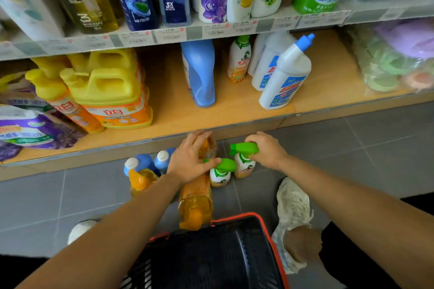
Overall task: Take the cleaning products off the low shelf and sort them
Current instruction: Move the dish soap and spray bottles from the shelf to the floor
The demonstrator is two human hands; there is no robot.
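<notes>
On the grey floor below the low wooden shelf (234, 105) stand several products. My right hand (266, 150) grips the green trigger head of a spray bottle (244, 164). A second green-topped spray bottle (220, 175) stands just to its left. My left hand (190, 159) rests with spread fingers on an orange bottle (209, 148), its fingertips touching the second sprayer's green head. An orange detergent bottle (196, 204) lies toward me. Two blue bottles with white caps (145, 162) and a small orange bottle (139, 180) stand at the left.
On the shelf remain yellow detergent jugs (105, 91), a blue softener bottle (199, 73), a green-capped spray bottle (239, 58), white toilet-cleaner bottles (286, 73) and purple refill bags (30, 129). A black basket with an orange rim (270, 237) sits near me, beside my shoe (293, 206).
</notes>
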